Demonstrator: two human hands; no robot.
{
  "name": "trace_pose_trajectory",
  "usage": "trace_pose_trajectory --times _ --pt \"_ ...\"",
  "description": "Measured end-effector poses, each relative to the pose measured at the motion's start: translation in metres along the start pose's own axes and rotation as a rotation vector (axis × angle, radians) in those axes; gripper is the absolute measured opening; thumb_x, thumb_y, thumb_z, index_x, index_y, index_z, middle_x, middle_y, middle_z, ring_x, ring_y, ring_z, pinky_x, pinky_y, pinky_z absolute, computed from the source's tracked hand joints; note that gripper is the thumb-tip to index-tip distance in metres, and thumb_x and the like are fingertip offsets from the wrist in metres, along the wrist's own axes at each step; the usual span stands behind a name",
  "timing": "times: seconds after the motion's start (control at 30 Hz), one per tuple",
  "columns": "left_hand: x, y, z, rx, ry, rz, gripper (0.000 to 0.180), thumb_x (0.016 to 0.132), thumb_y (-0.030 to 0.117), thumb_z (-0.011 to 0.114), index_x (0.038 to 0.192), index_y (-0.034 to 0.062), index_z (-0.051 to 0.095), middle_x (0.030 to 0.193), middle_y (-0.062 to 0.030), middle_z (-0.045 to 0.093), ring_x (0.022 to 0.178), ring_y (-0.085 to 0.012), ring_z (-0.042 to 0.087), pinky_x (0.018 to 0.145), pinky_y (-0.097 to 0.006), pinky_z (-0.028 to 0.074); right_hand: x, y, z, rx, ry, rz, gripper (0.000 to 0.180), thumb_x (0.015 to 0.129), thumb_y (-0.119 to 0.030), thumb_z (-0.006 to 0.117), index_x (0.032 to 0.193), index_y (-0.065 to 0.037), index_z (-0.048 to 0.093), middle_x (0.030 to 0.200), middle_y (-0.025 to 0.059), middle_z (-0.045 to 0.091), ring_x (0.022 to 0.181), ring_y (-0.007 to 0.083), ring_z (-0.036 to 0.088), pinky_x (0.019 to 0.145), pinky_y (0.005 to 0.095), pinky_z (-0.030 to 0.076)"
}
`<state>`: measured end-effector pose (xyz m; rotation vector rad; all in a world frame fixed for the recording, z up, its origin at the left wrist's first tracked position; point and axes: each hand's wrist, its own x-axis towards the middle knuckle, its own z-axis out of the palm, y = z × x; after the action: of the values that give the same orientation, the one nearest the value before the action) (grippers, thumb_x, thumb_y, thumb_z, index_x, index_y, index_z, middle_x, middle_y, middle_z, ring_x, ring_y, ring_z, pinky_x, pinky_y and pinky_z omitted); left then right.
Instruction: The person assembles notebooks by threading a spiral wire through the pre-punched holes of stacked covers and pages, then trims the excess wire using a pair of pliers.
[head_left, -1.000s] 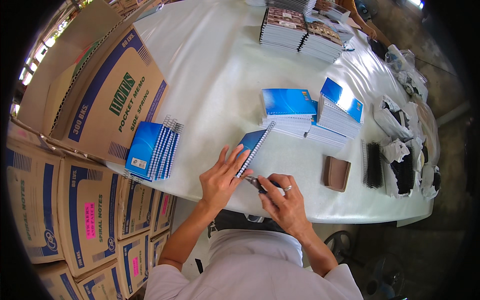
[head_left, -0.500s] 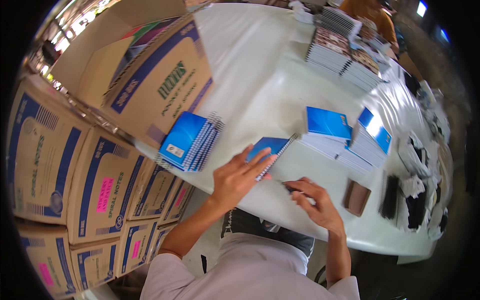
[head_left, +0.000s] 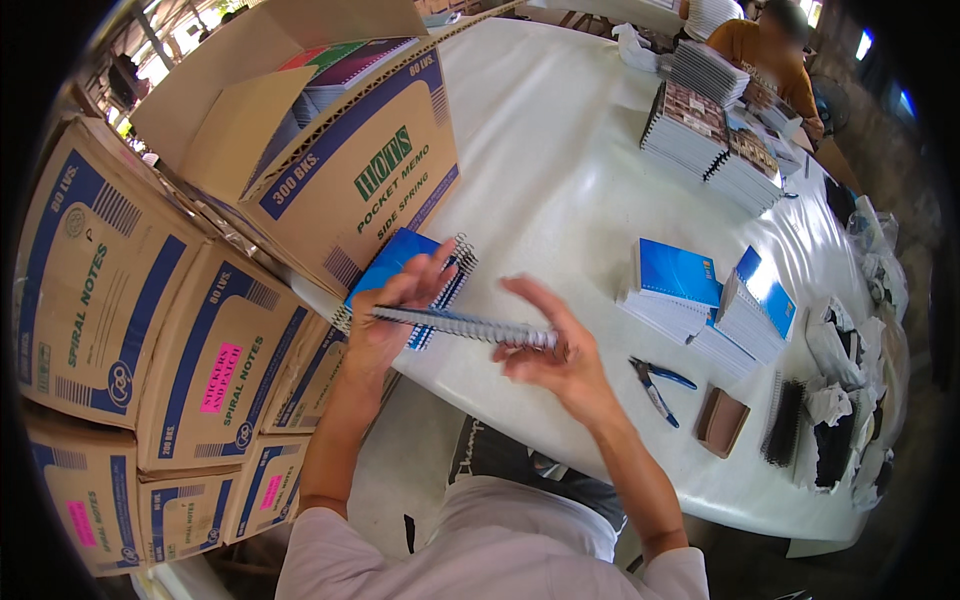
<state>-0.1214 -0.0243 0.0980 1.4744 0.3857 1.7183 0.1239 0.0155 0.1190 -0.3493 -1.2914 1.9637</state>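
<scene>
My left hand (head_left: 385, 315) grips one end of a spiral notebook (head_left: 465, 325), which is held edge-on above the table so that its coil faces me. At the notebook's other end is my right hand (head_left: 560, 350), fingers spread and partly blurred, its palm against or very near the coil's end. Under and behind my left hand lie stacked blue spiral notebooks (head_left: 400, 255), partly hidden. Blue-handled pliers (head_left: 660, 385) rest on the table to the right of my right hand.
Unbound blue-covered booklets (head_left: 675, 275) stand in stacks at right, near a small brown box (head_left: 722, 422) and black coils (head_left: 783, 420). Cartons (head_left: 210, 360) fill the left side; an open carton (head_left: 350, 170) stands above the blue notebooks. Across the table sits another person (head_left: 780, 60).
My right hand has put the pliers down on the table and moved left to the notebook. The notebook has been lifted, moved left and turned edge-on in my left hand.
</scene>
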Motion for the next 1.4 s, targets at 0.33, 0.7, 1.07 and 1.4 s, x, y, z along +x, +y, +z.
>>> trace_pose_trajectory --times 0.33,0.7,1.07,1.4 --pt "-0.007 0.079 -0.013 1.175 0.194 -0.610 0.035 0.097 0.021 0.060 0.132 0.0150 0.063 0.141 -0.0082 0.056 0.140 -0.0256 0.041 0.119 -0.043 0.023 0.078 0.065 0.045 -1.272 -0.197 -0.562 0.047 0.076 0.004 0.063 0.122 -0.004 0.063 0.121 0.0180 0.062 0.115 0.0319 0.059 0.095 0.0436 0.050" --pt "-0.024 0.063 -0.008 1.499 -0.055 -0.673 0.035 0.092 0.014 0.064 0.127 0.0113 0.065 0.138 -0.0057 0.058 0.139 -0.0363 0.039 0.116 -0.050 0.027 0.037 -0.100 -0.124 -1.494 -0.171 -0.056 0.033 0.074 0.007 0.073 0.103 -0.009 0.072 0.124 0.0083 0.063 0.118 0.0293 0.054 0.102 0.0409 0.047" --pt "0.004 0.008 0.066 1.565 -0.188 -0.275 0.045 0.082 -0.001 0.066 0.123 0.0172 0.070 0.144 -0.0054 0.053 0.143 -0.0388 0.034 0.116 -0.059 0.019 0.049 -0.109 -0.173 -1.522 -0.390 0.185 0.036 0.069 -0.003 0.083 0.102 -0.014 0.073 0.130 0.0045 0.058 0.117 0.0239 0.053 0.102 0.0379 0.047" --pt "0.003 -0.011 0.084 1.447 -0.237 -0.288 0.047 0.078 -0.008 0.065 0.118 0.0147 0.072 0.145 -0.0090 0.052 0.143 -0.0426 0.032 0.116 -0.058 0.019 0.053 -0.114 -0.173 -1.478 -0.466 0.170 0.033 0.072 -0.004 0.081 0.102 -0.013 0.073 0.123 0.0039 0.063 0.109 0.0255 0.055 0.097 0.0387 0.047"
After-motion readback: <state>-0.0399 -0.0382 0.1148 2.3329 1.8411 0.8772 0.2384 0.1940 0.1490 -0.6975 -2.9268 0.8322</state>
